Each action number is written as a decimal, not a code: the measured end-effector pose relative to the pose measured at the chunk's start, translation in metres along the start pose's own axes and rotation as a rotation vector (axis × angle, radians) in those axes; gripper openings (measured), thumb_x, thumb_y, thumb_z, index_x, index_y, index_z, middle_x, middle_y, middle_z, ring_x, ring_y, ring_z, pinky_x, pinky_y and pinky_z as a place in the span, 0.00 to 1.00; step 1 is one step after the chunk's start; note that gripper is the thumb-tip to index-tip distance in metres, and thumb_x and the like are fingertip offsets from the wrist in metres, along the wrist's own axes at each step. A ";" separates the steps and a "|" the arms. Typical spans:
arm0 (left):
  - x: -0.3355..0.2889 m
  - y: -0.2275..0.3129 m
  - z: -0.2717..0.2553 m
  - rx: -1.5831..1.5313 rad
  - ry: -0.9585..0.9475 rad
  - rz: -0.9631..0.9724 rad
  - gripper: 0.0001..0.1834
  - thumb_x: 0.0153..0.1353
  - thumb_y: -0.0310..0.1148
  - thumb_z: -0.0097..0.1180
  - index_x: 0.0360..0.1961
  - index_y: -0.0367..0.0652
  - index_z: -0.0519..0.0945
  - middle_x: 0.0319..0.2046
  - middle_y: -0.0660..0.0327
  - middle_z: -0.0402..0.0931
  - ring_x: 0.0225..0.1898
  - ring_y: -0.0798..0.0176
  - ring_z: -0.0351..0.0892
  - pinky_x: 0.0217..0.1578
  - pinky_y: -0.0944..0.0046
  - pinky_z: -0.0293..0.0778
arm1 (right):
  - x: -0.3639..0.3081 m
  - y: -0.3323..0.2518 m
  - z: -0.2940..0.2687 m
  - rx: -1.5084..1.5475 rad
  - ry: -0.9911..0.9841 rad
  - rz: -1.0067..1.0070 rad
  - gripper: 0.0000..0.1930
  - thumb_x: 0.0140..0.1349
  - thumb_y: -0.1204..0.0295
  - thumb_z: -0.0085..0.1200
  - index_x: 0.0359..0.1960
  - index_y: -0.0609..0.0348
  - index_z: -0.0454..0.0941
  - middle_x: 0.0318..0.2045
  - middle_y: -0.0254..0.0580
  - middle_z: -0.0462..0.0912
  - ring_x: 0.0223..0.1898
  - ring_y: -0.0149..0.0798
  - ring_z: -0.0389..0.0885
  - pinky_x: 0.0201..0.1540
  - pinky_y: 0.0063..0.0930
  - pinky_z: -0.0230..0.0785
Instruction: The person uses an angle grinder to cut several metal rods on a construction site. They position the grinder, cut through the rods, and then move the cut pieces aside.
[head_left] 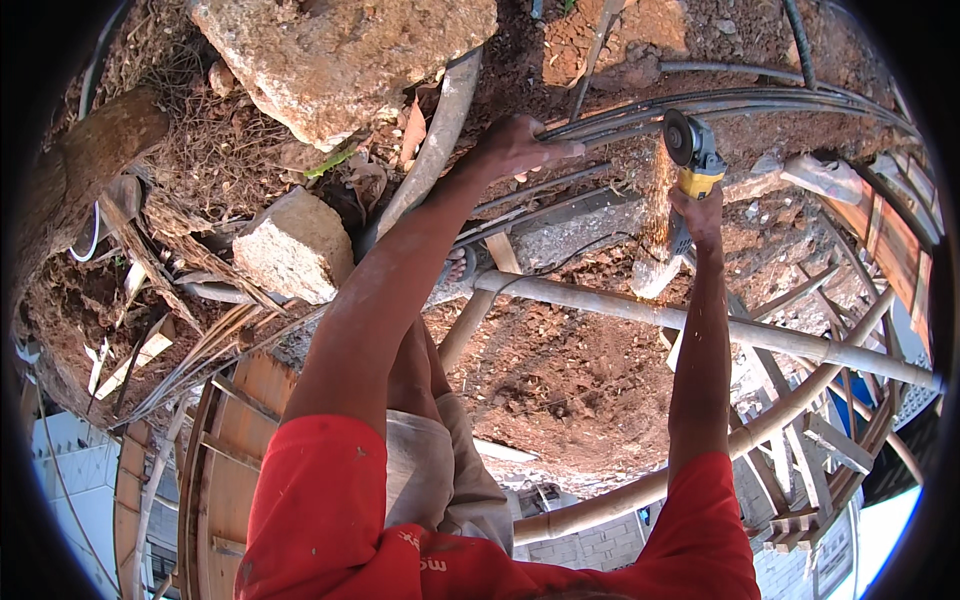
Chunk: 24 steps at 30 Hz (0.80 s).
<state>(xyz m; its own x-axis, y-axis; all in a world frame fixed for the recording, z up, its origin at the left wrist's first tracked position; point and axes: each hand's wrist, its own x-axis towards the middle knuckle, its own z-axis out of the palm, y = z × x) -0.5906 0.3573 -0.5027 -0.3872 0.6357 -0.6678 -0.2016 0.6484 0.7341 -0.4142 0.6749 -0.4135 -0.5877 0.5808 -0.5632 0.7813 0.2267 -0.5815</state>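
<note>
My right hand (698, 212) is closed around a yellow and grey angle grinder (700, 178) with a dark round disc. The disc touches or nearly touches a bundle of long steel bars (735, 98); which of the two, I cannot tell. Orange sparks (658, 215) stream down from there over the reddish soil. Further left, my left hand (515, 148) is wrapped round the left ends of the bars. A thin dark cord (580, 258) runs across the soil near the grinder's lower end.
A large rock (350, 60) and a smaller pale stone (292, 245) lie at the left. Bamboo poles (600, 297) cross below my hands. Wooden boards (250, 420) stand at lower left, with more timber (890, 240) at the right. Some lower ground with paving shows beneath.
</note>
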 end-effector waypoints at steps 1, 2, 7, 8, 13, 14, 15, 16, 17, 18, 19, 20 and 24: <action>-0.001 0.002 -0.002 0.000 -0.010 -0.001 0.47 0.45 0.77 0.68 0.39 0.36 0.87 0.28 0.53 0.85 0.34 0.55 0.88 0.40 0.55 0.84 | -0.001 0.000 0.000 0.003 0.010 -0.016 0.17 0.49 0.77 0.69 0.41 0.60 0.78 0.31 0.32 0.82 0.28 0.27 0.79 0.31 0.24 0.72; -0.001 0.004 -0.004 -0.017 -0.048 -0.019 0.48 0.44 0.79 0.67 0.39 0.36 0.86 0.30 0.51 0.85 0.36 0.53 0.88 0.43 0.54 0.83 | -0.001 0.000 0.000 0.005 0.019 -0.033 0.17 0.49 0.77 0.69 0.41 0.60 0.78 0.30 0.32 0.82 0.28 0.27 0.78 0.31 0.24 0.72; -0.001 0.006 -0.008 -0.040 -0.122 -0.055 0.51 0.43 0.81 0.65 0.39 0.35 0.85 0.35 0.47 0.85 0.42 0.49 0.87 0.48 0.51 0.81 | 0.000 0.006 -0.002 -0.035 0.014 -0.128 0.16 0.50 0.77 0.69 0.40 0.59 0.78 0.30 0.32 0.82 0.27 0.26 0.77 0.30 0.23 0.70; -0.001 0.006 -0.007 -0.029 -0.113 -0.057 0.51 0.43 0.81 0.65 0.39 0.35 0.85 0.36 0.47 0.85 0.42 0.49 0.87 0.48 0.51 0.81 | 0.000 0.005 -0.004 -0.022 -0.005 -0.073 0.16 0.50 0.76 0.69 0.40 0.59 0.78 0.30 0.32 0.82 0.27 0.26 0.77 0.29 0.23 0.70; 0.000 -0.001 -0.001 -0.022 0.006 0.003 0.47 0.44 0.79 0.66 0.36 0.37 0.87 0.27 0.53 0.83 0.33 0.54 0.87 0.38 0.53 0.82 | -0.002 -0.002 0.001 0.026 -0.005 -0.016 0.15 0.50 0.76 0.69 0.39 0.59 0.77 0.29 0.31 0.81 0.27 0.26 0.78 0.29 0.23 0.70; 0.002 -0.005 0.000 -0.025 -0.013 -0.009 0.47 0.44 0.79 0.66 0.36 0.37 0.87 0.27 0.53 0.83 0.33 0.53 0.87 0.38 0.53 0.82 | -0.002 -0.002 0.001 0.030 -0.016 -0.033 0.15 0.50 0.77 0.69 0.39 0.59 0.77 0.29 0.31 0.81 0.27 0.26 0.78 0.29 0.23 0.70; 0.002 -0.003 -0.001 -0.029 -0.038 -0.020 0.47 0.45 0.79 0.66 0.36 0.37 0.87 0.28 0.53 0.83 0.33 0.53 0.87 0.38 0.53 0.82 | -0.002 0.000 0.001 0.033 -0.024 -0.046 0.16 0.50 0.77 0.69 0.39 0.59 0.77 0.29 0.31 0.81 0.27 0.26 0.78 0.29 0.23 0.70; 0.001 -0.001 -0.002 -0.033 -0.063 -0.031 0.47 0.45 0.79 0.66 0.37 0.38 0.87 0.28 0.53 0.84 0.34 0.53 0.87 0.39 0.53 0.82 | -0.003 0.001 0.000 0.027 -0.011 -0.038 0.16 0.50 0.77 0.69 0.40 0.59 0.77 0.29 0.31 0.81 0.27 0.26 0.78 0.30 0.23 0.71; 0.001 0.000 -0.003 -0.042 -0.083 -0.036 0.48 0.44 0.81 0.65 0.36 0.38 0.86 0.29 0.53 0.83 0.35 0.53 0.87 0.40 0.52 0.82 | -0.003 0.003 0.000 0.021 0.002 -0.030 0.17 0.50 0.77 0.69 0.40 0.59 0.77 0.30 0.31 0.81 0.27 0.26 0.78 0.30 0.23 0.71; 0.001 0.001 -0.004 -0.049 -0.101 -0.040 0.48 0.44 0.82 0.63 0.35 0.38 0.85 0.30 0.52 0.83 0.36 0.52 0.86 0.41 0.51 0.81 | -0.003 0.005 0.000 0.017 0.015 -0.025 0.17 0.50 0.77 0.69 0.41 0.59 0.77 0.30 0.31 0.82 0.28 0.26 0.78 0.30 0.23 0.71; 0.001 0.002 -0.005 -0.056 -0.118 -0.044 0.49 0.43 0.83 0.62 0.33 0.39 0.84 0.31 0.51 0.83 0.37 0.52 0.86 0.42 0.51 0.80 | -0.001 0.008 -0.001 0.003 0.011 -0.009 0.18 0.50 0.77 0.70 0.41 0.59 0.77 0.30 0.31 0.82 0.28 0.26 0.78 0.31 0.23 0.72; 0.000 0.004 -0.006 -0.049 -0.123 -0.047 0.50 0.43 0.83 0.62 0.35 0.38 0.84 0.32 0.50 0.83 0.38 0.51 0.86 0.43 0.50 0.80 | 0.001 0.010 -0.002 -0.011 0.007 0.008 0.18 0.50 0.77 0.70 0.42 0.60 0.77 0.31 0.32 0.82 0.28 0.26 0.79 0.31 0.23 0.72; -0.003 0.008 -0.008 -0.040 -0.111 -0.045 0.53 0.43 0.83 0.62 0.41 0.35 0.85 0.39 0.45 0.85 0.44 0.47 0.86 0.48 0.49 0.80 | 0.001 0.014 -0.001 0.000 0.010 0.005 0.19 0.49 0.77 0.70 0.42 0.60 0.77 0.31 0.32 0.82 0.29 0.27 0.79 0.32 0.23 0.73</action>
<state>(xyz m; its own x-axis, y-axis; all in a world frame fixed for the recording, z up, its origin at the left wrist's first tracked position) -0.5982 0.3574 -0.4943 -0.2756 0.6504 -0.7078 -0.2526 0.6615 0.7062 -0.4034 0.6789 -0.4216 -0.5820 0.5894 -0.5602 0.7841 0.2241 -0.5788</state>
